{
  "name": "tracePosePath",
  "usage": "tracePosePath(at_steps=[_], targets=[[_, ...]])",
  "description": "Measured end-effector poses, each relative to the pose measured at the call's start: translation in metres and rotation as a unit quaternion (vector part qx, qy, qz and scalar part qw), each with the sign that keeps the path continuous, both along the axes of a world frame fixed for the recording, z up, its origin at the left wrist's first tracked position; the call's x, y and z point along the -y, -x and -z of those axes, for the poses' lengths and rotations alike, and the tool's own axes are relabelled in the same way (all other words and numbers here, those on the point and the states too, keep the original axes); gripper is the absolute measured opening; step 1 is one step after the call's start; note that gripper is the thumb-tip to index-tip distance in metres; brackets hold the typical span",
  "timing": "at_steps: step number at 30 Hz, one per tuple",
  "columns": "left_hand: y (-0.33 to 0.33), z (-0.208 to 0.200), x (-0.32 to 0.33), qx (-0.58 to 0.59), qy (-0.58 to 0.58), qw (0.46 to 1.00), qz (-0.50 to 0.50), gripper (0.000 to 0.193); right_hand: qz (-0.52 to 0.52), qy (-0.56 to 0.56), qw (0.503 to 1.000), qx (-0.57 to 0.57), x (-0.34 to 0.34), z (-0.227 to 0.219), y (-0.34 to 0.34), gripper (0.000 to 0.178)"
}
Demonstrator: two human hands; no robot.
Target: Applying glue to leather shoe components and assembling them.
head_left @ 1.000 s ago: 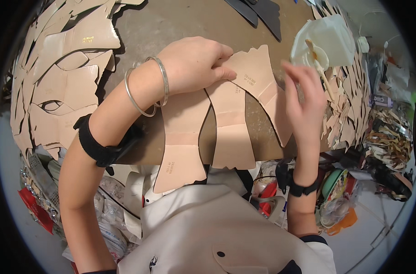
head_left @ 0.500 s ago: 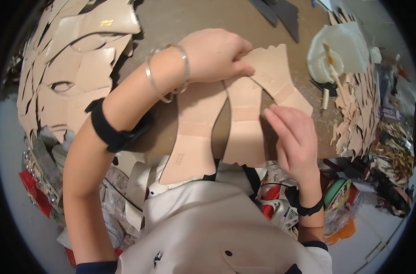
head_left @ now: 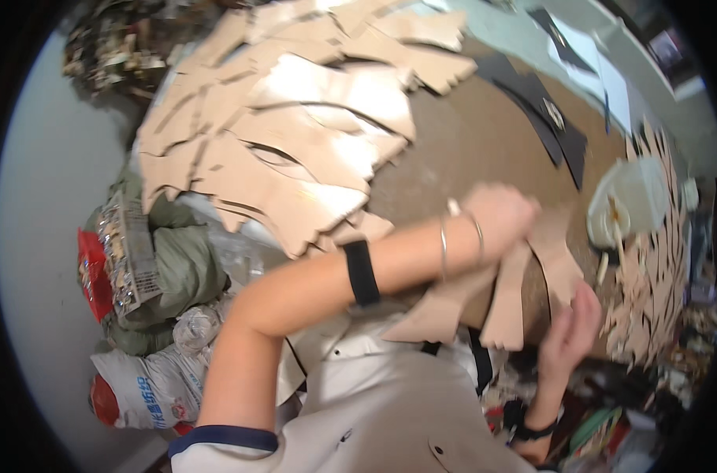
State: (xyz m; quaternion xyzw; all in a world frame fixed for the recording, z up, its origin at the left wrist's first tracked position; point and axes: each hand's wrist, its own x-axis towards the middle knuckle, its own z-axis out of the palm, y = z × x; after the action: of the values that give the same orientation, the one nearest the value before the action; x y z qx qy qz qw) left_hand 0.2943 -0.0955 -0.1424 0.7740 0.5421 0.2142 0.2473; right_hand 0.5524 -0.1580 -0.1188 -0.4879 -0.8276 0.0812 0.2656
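The left hand point(head_left: 500, 214) lies over the fanned tan pieces point(head_left: 506, 306), the right hand point(head_left: 570, 329) beside the outermost — blur hides whether either grips — light, even pressure should keep them aligned.

Those cut pieces point(head_left: 505, 307) look peachy tan, the counter point(head_left: 437, 165) brown, the apron point(head_left: 374, 402) cream, the armband point(head_left: 362, 273) black, the bangles point(head_left: 443, 248) silvery.

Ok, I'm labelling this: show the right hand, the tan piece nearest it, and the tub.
Right hand point(head_left: 567, 332): head view, its middle.
Tan piece point(head_left: 558, 258): head view, middle section.
Tub point(head_left: 647, 185): head view, upper part.
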Motion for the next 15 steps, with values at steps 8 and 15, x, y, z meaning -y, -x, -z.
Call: tracePosePath(at_steps=[8, 15], targets=[[0.046, -0.140, 0.058, 0.065, -0.033, 0.992, -0.108, 0.017, 0.112, -0.023, 0.981, 0.158, 0.021, 0.060, -0.061, 0.037], [0.291, -0.134, 0.036, 0.191, -0.077, 0.910, -0.361, 0.037, 0.133, 0.007, 0.981, 0.144, 0.025, 0.041, -0.059, 0.032]])
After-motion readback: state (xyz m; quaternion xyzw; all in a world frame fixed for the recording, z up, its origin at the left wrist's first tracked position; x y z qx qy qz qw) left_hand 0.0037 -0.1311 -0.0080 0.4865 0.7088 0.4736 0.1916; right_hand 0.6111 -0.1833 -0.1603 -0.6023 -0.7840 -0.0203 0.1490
